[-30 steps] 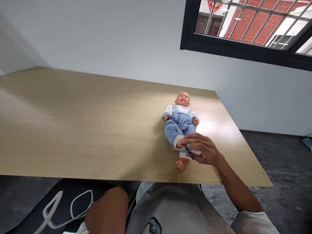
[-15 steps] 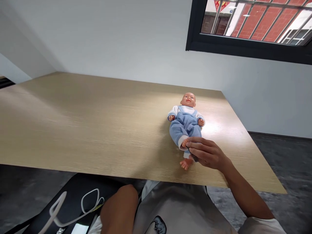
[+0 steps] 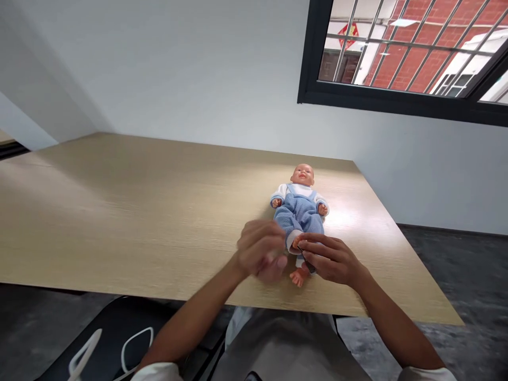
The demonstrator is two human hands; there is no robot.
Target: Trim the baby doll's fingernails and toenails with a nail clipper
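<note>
A baby doll (image 3: 300,209) in blue overalls and a white top lies on its back on the table, head toward the wall. Beside its raised foot is my right hand (image 3: 331,256), fingers closed around a small dark tool (image 3: 308,265) with a thin end against that foot. The tool's exact kind is mostly hidden by the fingers. My left hand (image 3: 262,251) hovers just left of the doll's legs, curled and smeared by motion, so I cannot make out whether it holds anything. The doll's other bare foot (image 3: 298,277) points toward me.
The wooden table (image 3: 159,222) stretches far to the left and ends at the right over a dark floor (image 3: 448,264). A black chair (image 3: 107,333) with a white cable (image 3: 85,352) stands at lower left. Above is a barred window (image 3: 397,47).
My left hand has come up from below the table edge to beside the doll's legs. My right hand stays at the doll's foot. The view has tilted up slightly.
</note>
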